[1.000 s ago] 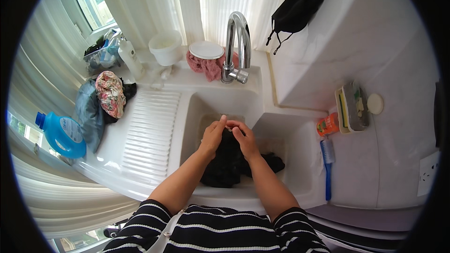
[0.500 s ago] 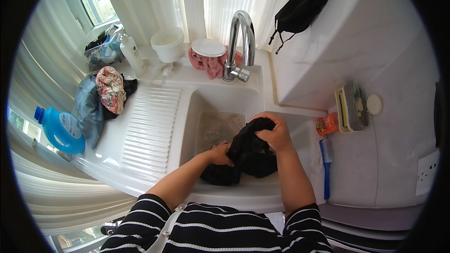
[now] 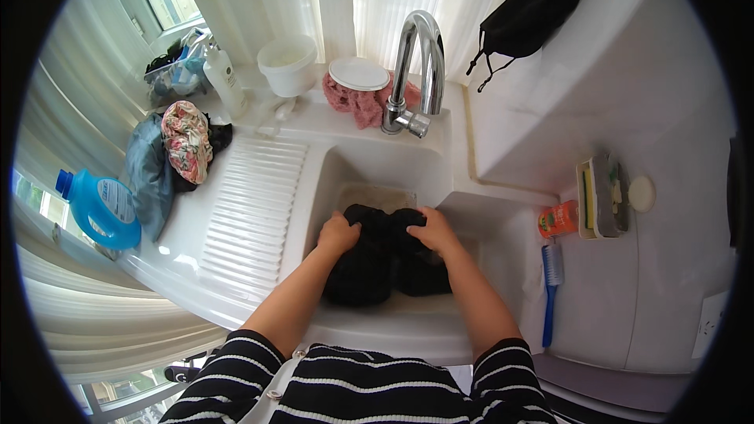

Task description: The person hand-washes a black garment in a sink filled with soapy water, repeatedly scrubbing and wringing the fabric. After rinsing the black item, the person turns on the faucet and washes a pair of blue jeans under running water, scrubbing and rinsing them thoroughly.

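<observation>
A black garment lies bunched in the white sink basin. My left hand grips its left upper part, fingers curled into the cloth. My right hand grips the right upper part, close beside the left. Both forearms reach down into the basin from the lower edge. A chrome tap curves over the far side of the basin.
A ribbed drainboard lies left of the basin, with a pile of clothes and a blue detergent bottle beyond it. A pink cloth, white bowl and white bottle stand behind. At right are a blue brush and an orange bottle.
My hands have shifted: the right came down and left from the raised bundle, and both now press the black garment lower in the basin, spread wider.
</observation>
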A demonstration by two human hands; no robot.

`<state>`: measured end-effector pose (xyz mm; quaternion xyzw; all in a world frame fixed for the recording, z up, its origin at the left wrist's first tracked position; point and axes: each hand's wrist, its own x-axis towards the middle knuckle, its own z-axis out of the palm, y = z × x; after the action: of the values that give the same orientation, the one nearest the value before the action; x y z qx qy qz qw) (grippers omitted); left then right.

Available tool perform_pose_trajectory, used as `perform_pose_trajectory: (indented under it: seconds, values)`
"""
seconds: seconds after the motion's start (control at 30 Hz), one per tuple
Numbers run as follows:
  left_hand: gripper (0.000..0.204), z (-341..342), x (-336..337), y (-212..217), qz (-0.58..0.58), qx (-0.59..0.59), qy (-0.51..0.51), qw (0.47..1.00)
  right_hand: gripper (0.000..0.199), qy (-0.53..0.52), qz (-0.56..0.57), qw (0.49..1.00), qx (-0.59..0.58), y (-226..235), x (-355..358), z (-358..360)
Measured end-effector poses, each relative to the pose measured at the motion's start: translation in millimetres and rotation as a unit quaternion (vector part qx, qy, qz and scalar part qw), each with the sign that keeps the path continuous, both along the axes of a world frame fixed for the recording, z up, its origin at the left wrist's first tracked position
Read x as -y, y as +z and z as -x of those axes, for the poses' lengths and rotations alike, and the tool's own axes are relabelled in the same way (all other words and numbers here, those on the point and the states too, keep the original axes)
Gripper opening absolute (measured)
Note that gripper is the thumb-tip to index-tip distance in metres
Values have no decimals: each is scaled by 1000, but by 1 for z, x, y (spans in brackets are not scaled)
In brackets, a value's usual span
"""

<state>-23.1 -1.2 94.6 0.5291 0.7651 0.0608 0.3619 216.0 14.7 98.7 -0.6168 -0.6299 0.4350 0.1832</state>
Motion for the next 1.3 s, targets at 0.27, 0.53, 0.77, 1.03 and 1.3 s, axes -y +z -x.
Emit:
perform_pose_trajectory:
  seconds: [0.27,0.53,0.77,1.03,1.3]
  values:
    - [83,-26,-2,-37,43,-201,-265,942,61,239,-99,908,330,-53,19,75]
    - [86,-22,-30,-73,55,-102,-211,971,74,243,-46,905,347,-64,-10,73]
    - [64,-16,-22,-61,45,105,67,991,61,22,44,958,282,-70,8,67]
    - [54,-14,2,-10,-7,677,290,676,56,-127,134,949,-256,13,20,39]
    - [35,-49,20,24,-30,660,185,727,38,-217,-341,906,-125,35,53,95]
